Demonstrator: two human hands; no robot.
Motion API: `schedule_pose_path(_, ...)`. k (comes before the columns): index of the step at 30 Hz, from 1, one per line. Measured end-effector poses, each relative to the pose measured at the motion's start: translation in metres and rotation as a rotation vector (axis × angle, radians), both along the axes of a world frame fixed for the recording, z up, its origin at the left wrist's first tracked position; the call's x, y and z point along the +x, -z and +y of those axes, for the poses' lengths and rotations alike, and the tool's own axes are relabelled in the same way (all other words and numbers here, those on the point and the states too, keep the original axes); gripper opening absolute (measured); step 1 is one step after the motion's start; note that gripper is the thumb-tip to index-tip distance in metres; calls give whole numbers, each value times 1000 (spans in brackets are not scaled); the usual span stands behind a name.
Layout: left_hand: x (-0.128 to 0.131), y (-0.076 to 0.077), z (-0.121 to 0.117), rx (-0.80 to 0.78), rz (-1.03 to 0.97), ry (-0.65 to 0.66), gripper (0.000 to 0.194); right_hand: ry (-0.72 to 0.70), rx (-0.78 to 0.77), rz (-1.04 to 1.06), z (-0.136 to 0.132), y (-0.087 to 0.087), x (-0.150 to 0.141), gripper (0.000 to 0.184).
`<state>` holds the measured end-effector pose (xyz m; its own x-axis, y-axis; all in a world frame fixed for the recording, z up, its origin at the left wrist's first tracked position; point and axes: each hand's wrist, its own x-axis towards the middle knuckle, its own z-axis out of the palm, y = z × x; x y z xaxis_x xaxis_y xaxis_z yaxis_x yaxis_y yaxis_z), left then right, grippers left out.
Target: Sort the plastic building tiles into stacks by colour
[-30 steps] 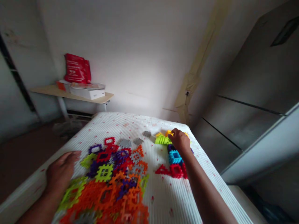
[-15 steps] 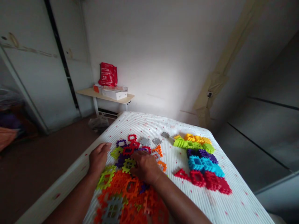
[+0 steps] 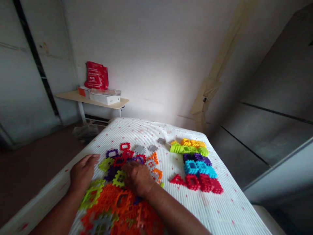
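Interlocking plastic pieces with notched edges lie in a mixed pile, mostly orange pieces [image 3: 105,199] close to me. My right hand [image 3: 138,178] is down in the pile with its fingers curled; the fingertips and anything in them are hidden. Beside it lie a lime-green square piece [image 3: 119,178] and a purple frame piece [image 3: 139,159]. At the pile's left side my left hand [image 3: 82,171] is open, holding nothing, with its fingers stretched forward. A lime-green piece [image 3: 92,195] lies just right of that wrist.
Right of the pile stand rows of pieces sorted by colour: yellow [image 3: 193,143], lime green [image 3: 188,149], purple [image 3: 197,157], light blue [image 3: 200,167] and red [image 3: 205,182]. Grey pieces [image 3: 140,149] lie beyond the pile. A side table [image 3: 70,95] carries boxes and a red bag [image 3: 96,75].
The whole view has swung right, so everything sits further left in it. My right hand stays in the pile, its fingers more tucked in. My left hand remains at the pile's side.
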<state>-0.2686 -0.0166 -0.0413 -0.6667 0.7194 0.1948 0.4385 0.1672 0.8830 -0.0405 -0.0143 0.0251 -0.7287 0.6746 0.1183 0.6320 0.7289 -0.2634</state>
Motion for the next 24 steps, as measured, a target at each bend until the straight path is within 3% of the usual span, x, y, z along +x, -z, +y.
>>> schedule_pose_path(3, 0, -1, 0, -16, -64, 4, 38, -24, -98, 149, 3, 0, 5, 32)
schedule_pose_path(6, -1, -2, 1, -26, -115, -13, 35, -14, -166, 267, 16, -12, 26, 28)
schedule_pose_path(9, 0, -5, 2, -51, -158, -56, 34, 138, -142, 254, 37, -29, 62, 29)
schedule_pose_path(12, 2, -9, 0, -80, -134, -55, 35, 315, -113, 68, 61, -40, 99, 30)
schedule_pose_path(18, 9, -18, -4, -50, -158, -48, 36, 496, -101, -111, 91, -18, 133, 30)
schedule_pose_path(24, 11, -19, -5, -42, -199, -49, 35, 710, 3, -119, 80, 2, 132, 35)
